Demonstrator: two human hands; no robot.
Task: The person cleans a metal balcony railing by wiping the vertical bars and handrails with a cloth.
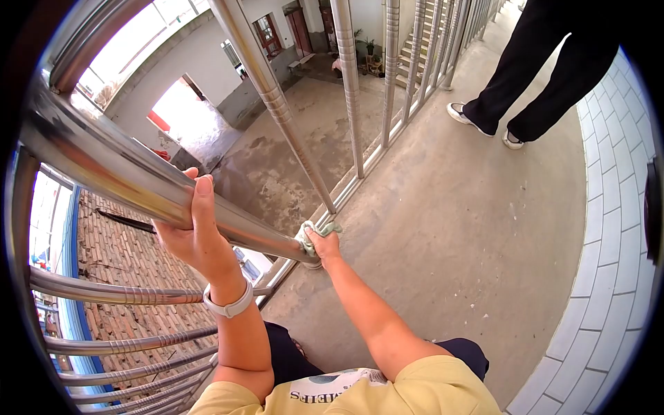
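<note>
My left hand (197, 225), with a pale band on its wrist, is wrapped round a thick shiny metal railing post (145, 180), its thumb lying along the tube and most fingers hidden behind. Lower down, near the foot of the same post, my right hand (324, 245) presses a light green-and-white cloth (306, 235) against the metal. The cloth is bunched partly round the tube. Thinner railing bars (277, 104) rise on the far side of the post, and more bars (131, 296) run off to the left.
A person in black trousers (508, 76) and white shoes stands ahead on the concrete walkway (449, 228). A wall of pale tiles (609, 242) borders the right side. Beyond the railing lie a courtyard (277, 152) far below and a brick-patterned surface (117, 256).
</note>
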